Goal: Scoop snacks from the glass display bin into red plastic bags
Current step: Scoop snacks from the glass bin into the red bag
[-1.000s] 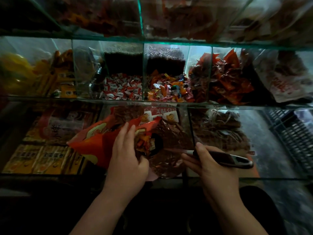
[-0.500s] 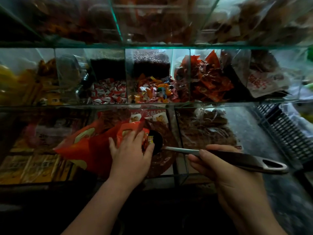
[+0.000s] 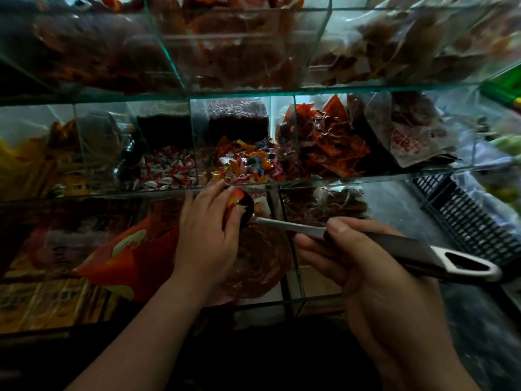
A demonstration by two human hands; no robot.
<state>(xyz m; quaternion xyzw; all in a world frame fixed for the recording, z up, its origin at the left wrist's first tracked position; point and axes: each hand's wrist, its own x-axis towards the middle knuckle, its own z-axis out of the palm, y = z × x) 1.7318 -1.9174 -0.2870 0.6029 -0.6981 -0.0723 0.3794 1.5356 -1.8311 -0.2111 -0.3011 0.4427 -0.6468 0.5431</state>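
Red plastic bag [image 3: 121, 258] lies at 9 o'clock of the scoop [image 3: 287, 226], mouth pinched by the left hand [image 3: 207, 238]. Right hand [image 3: 372, 266] fingers wrap the handle. Tip the bowl fully inside the mouth, above the snacks [image 3: 259, 263] in the glass display bin [image 3: 282, 303]. Clearance: glass shelf [image 3: 338, 178] at 12 o'clock; black crate [image 3: 468, 221] at 3 o'clock.
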